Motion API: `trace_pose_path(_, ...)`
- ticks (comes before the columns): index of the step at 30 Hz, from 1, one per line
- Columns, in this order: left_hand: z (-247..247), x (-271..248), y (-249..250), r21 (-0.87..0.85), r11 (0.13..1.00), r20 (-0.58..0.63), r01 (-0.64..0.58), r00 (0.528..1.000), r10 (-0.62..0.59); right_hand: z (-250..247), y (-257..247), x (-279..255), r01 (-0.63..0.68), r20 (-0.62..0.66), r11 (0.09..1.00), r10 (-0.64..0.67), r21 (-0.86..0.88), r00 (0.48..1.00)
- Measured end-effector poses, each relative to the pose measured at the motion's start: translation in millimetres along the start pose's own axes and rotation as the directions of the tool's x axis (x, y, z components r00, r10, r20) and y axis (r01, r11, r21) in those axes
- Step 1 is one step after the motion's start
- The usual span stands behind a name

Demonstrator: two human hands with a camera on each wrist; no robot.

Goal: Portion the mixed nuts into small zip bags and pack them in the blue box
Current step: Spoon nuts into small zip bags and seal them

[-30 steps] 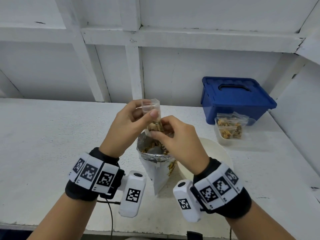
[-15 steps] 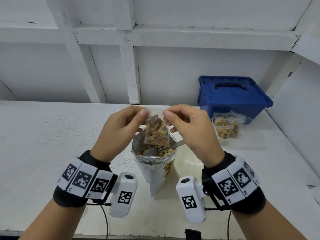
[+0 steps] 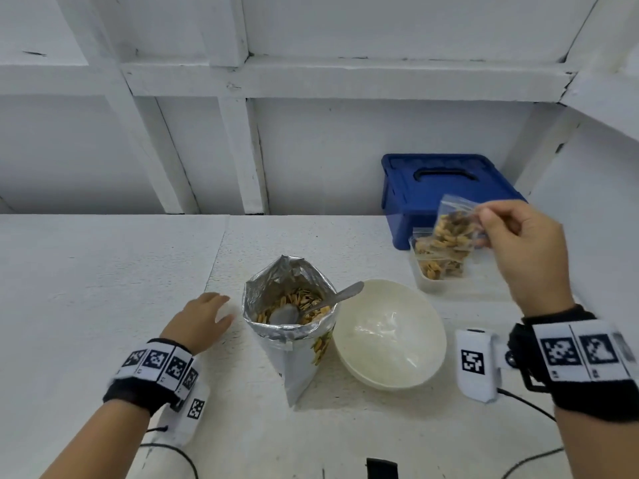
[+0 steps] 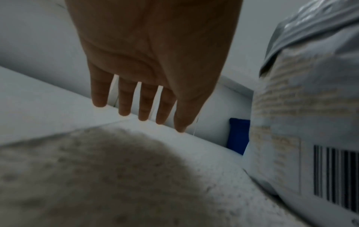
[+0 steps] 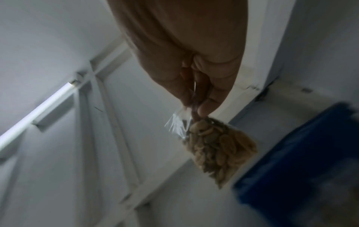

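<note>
The right hand (image 3: 525,257) pinches a small clear zip bag of nuts (image 3: 453,233) by its top. Left hand (image 3: 200,319) fingers lie spread. Lower it gently into the clear plastic tub (image 3: 427,281), far right.

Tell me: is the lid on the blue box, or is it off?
On. The blue box has its handled lid seated flat on top, so the zip bag pinched in the right hand can't go in yet.

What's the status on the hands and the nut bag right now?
Left hand open, empty, beside the foil nut pouch. Right hand pinches filled zip bag, in the air near the clear tub. Blue box lid on.
</note>
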State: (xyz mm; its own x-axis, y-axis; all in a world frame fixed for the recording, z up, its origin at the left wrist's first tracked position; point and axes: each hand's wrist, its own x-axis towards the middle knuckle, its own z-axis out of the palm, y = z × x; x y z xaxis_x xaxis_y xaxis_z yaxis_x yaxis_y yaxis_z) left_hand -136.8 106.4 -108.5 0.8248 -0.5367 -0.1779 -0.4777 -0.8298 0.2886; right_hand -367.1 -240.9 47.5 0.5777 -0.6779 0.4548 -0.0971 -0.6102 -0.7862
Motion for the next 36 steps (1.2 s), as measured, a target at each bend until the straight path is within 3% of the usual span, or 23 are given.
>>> trace_pose_path(5, 22, 9, -11, -0.001, 0.998, 0.152, 0.064, 0.986, -0.063, -8, 58, 11, -0.179, -0.172, 0.970, 0.151, -0.165, 0.973)
trace_pose_path(8, 26, 13, -13, 0.043, 0.998, 0.172, 0.042, 0.984, -0.049, -5, 83, 17, -0.284, -0.216, 0.939, 0.242, -0.192, 0.946)
trace_pose_path(18, 33, 20, -26, 0.033, 0.999, 0.153, 0.023, 0.988, -0.027, 30, 142, 35, -0.370, 0.006, 0.902, 0.381, -0.221, 0.925)
trace_pose_path(26, 40, 26, -36, 0.059, 0.997, 0.179, 0.044, 0.982, -0.054, 30, 141, 31, -0.313, 0.164, 0.827, 0.428, -0.467, 0.889)
trace_pose_path(32, 44, 28, -41, 0.036, 0.999, 0.180, 0.029, 0.983, -0.035, 22, 108, 19, -0.092, 0.139, 0.858, 0.186, -0.505, 0.973)
trace_pose_path(34, 44, 28, -42, 0.025, 0.999, 0.168, 0.028, 0.985, -0.032, 21, 77, 2, -0.008, 0.207, 0.905, 0.105, -0.425, 0.973)
trace_pose_path(36, 45, 28, -42, 0.010, 0.999, 0.169, 0.031, 0.985, -0.032, 22, 45, -21, 0.046, 0.346, 0.945, 0.073, -0.323, 0.935)
